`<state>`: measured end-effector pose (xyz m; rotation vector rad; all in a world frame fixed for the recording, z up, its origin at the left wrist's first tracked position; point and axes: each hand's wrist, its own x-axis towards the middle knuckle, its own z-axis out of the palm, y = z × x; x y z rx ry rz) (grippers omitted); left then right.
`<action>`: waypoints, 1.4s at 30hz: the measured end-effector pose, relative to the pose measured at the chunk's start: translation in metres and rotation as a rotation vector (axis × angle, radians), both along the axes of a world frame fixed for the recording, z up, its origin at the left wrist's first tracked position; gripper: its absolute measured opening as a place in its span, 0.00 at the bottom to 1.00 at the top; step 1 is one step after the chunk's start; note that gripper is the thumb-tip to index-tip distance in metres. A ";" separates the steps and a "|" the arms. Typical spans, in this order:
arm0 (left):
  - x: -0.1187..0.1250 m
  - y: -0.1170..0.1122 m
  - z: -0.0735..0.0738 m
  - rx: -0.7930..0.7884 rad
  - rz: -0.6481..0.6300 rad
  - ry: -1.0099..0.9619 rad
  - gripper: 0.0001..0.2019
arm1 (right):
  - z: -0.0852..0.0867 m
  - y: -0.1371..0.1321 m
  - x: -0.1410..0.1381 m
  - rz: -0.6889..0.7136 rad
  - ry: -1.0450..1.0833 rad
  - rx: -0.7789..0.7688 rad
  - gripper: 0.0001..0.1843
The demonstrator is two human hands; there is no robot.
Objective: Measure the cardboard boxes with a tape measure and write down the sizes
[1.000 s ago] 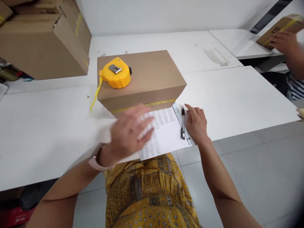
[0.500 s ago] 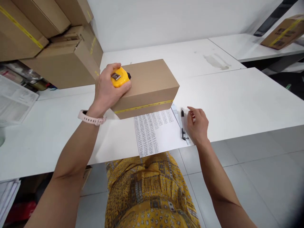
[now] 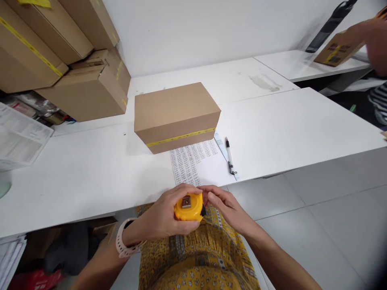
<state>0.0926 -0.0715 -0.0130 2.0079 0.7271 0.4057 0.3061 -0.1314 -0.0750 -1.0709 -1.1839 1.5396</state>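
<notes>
A yellow tape measure [image 3: 188, 207] sits in my left hand [image 3: 169, 211], whose fingers and thumb wrap round its case. It is held at the near edge of the table, over my lap. My right hand [image 3: 225, 207] is beside the black-tipped end of the tape measure, its fingers loosely curved and the thumb a little apart; the fingertips are partly hidden. Farther back, a closed cardboard box [image 3: 178, 106] with yellow tape along its side rests on the white table. Its front covers part of a printed sheet [image 3: 208, 169]. A pen [image 3: 229, 155] lies right of the sheet.
Several cardboard boxes [image 3: 87, 94] are stacked at the left back. A white printed container [image 3: 22, 137] stands at the left edge. Over at the right, another person's arm [image 3: 376, 44] reaches by a taped box [image 3: 337, 50], near a dark bottle [image 3: 329, 26].
My left hand has brought the tape measure off the box top, down to the table's near edge. My right hand has left the pen and come beside it. Another person's arm has appeared at right.
</notes>
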 end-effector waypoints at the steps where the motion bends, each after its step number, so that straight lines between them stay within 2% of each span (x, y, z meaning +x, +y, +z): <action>1: -0.003 -0.002 -0.003 0.003 -0.002 0.005 0.24 | -0.003 -0.002 -0.001 0.004 -0.006 -0.007 0.21; 4: -0.008 -0.008 -0.006 0.038 -0.003 0.026 0.25 | -0.008 -0.006 -0.006 0.023 -0.035 -0.006 0.22; 9: -0.013 -0.021 -0.003 0.034 -0.020 0.046 0.30 | -0.006 -0.017 -0.016 -0.010 -0.140 0.038 0.22; 12: -0.019 -0.025 0.001 0.015 -0.037 0.044 0.32 | -0.002 -0.019 -0.018 -0.034 -0.162 0.063 0.22; 14: -0.027 -0.021 0.008 -0.029 -0.017 0.057 0.34 | 0.004 -0.011 -0.012 -0.044 -0.177 0.107 0.23; 17: -0.049 0.002 0.029 -0.062 0.087 0.052 0.33 | 0.024 0.025 0.017 -0.105 -0.182 0.178 0.25; 20: -0.080 0.044 0.059 0.024 0.286 -0.020 0.24 | 0.052 0.088 0.063 -0.374 -0.130 0.196 0.27; 22: -0.103 0.077 0.079 0.084 0.435 -0.087 0.21 | 0.071 0.135 0.090 -0.450 -0.064 0.186 0.27; 24: -0.124 0.110 0.096 0.059 0.482 -0.110 0.21 | 0.087 0.177 0.107 -0.462 -0.040 0.164 0.25; 27: -0.151 0.153 0.108 0.037 0.461 -0.060 0.26 | 0.100 0.225 0.111 -0.478 -0.072 0.092 0.23; 30: -0.169 0.188 0.107 0.045 0.442 -0.002 0.30 | 0.099 0.255 0.098 -0.502 -0.168 0.040 0.19; 34: -0.179 0.219 0.095 -0.038 0.459 0.021 0.30 | 0.089 0.277 0.087 -0.527 -0.309 0.046 0.18; 39: -0.176 0.230 0.081 -0.165 0.422 -0.084 0.23 | 0.084 0.280 0.084 -0.475 -0.492 0.058 0.17; 42: -0.167 0.229 0.076 -0.231 0.448 -0.115 0.26 | 0.086 0.276 0.079 -0.420 -0.556 0.032 0.18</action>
